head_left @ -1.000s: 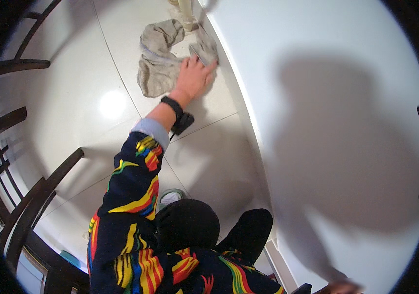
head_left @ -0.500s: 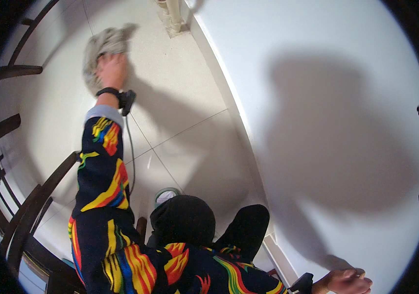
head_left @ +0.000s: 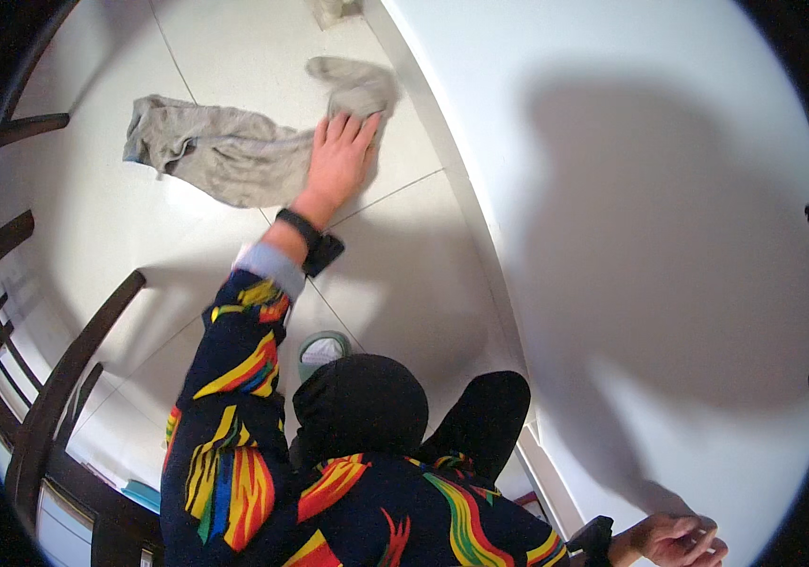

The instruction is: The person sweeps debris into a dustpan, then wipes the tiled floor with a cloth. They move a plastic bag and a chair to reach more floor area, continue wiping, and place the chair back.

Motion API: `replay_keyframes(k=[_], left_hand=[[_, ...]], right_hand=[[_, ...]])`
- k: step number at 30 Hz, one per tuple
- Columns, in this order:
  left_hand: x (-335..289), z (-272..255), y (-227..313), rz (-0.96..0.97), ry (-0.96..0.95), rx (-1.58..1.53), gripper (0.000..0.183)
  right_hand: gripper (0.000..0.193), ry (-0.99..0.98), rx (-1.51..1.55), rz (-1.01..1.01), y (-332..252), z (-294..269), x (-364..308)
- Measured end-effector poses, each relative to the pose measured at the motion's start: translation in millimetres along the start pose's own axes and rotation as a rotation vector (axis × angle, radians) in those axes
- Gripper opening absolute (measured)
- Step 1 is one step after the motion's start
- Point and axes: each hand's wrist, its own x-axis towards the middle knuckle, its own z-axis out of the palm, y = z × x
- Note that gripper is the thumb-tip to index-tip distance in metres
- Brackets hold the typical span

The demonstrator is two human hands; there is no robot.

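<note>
A grey-beige cloth (head_left: 234,156) lies stretched and crumpled across the pale tiled floor, its far right end bent over. On that right part rests my left hand (head_left: 343,156), palm down, fingers spread flat over the fabric. The left wrist carries a black strap with a small dark box. Low at the right, my right hand (head_left: 679,543) is beside the white wall with its fingers loosely bent and apart, nothing visible in them. Whether it touches the wall I cannot tell.
Dark wooden chair legs (head_left: 83,354) stand along the left. A white wall (head_left: 480,76) with a baseboard (head_left: 452,156) runs down the right side. Below me are my black-clad knee (head_left: 362,406) and a green slipper (head_left: 324,348). A pipe base (head_left: 334,11) is at the top.
My left hand has moved to the right and nearer, toward the baseboard. The cloth, bunched before at the far left, now stretches across the floor. My right hand stays near the wall.
</note>
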Motion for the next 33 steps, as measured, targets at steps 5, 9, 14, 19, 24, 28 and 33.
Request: replay_keyframes(k=[5, 9, 14, 19, 24, 28, 33], left_hand=[[97, 12, -34, -0.059, 0.243, 0.110, 0.035], [97, 13, -28, -0.004, 0.187, 0.073, 0.045], [19, 22, 36, 0.215, 0.193, -0.058, 0.046], [-49, 21, 85, 0.424, 0.007, -0.215, 0.047], [-118, 26, 138, 0.686, -0.121, -0.305, 0.036], [-100, 35, 117, 0.665, -0.244, -0.226, 0.030], [-31, 14, 40, 0.330, 0.018, -0.111, 0.030]], right_hand=[[0.031, -0.022, 0.092, 0.126, 3, -6, -14], [0.031, -0.022, 0.038, 0.136, 6, -9, -24], [0.035, 0.262, 0.345, 0.680, 9, -23, -25], [0.041, -0.059, -0.117, 0.117, 30, -43, -13], [0.041, -0.088, -0.210, 0.045, 43, -44, -11], [0.040, -0.143, -0.051, 0.175, 29, -38, -15], [0.042, -0.083, -0.056, 0.076, 9, -36, -7]])
